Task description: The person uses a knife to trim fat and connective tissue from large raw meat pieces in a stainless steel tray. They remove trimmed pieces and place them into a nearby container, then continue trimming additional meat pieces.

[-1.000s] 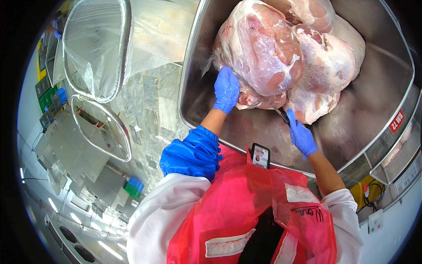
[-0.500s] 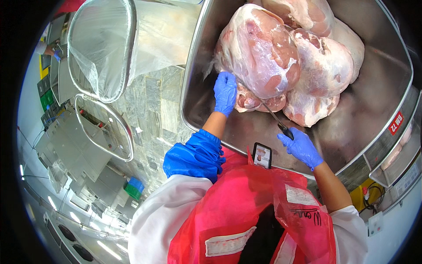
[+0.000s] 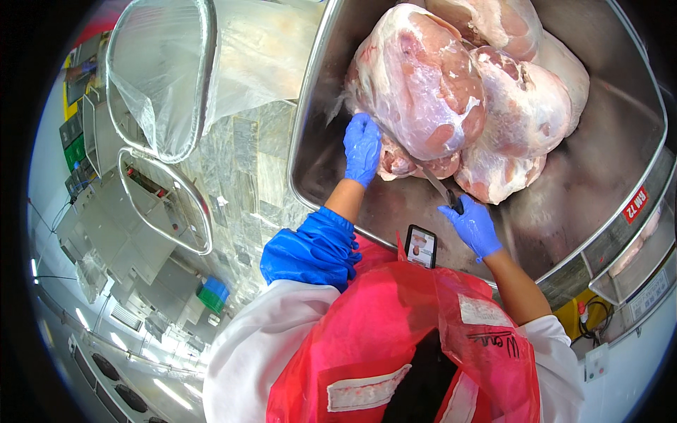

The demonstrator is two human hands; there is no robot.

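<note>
Two metal hoops (image 3: 209,77) stand at the far left, the upper one hung with a clear plastic bag (image 3: 154,95). To their right is the steel tub (image 3: 299,127), which contains several raw meat pieces. The gloved left hand (image 3: 362,149) rests against the lower left edge of the large meat piece (image 3: 419,77), fingers bent; whether they grip it cannot be told. Below that piece, toward the wearer, shows a smaller meat piece (image 3: 396,161). The knife (image 3: 438,186) slants down and right from this area; its tip cannot be made out. The gloved right hand (image 3: 471,227) is closed around the black handle. Further right, other meat pieces (image 3: 525,106) lie heaped beside the large one.

Hazard: the blade line points up and left, toward the left hand. A slip on wet meat, or a sudden drop in resistance, could drive the edge toward those fingers. Uneven support could also let the large piece roll.

Compared with one second ago, the right hand is lower and the handle farther from the meat, exposing more blade. The left hand holds nearly the same position, its fingers now more curled.
</note>
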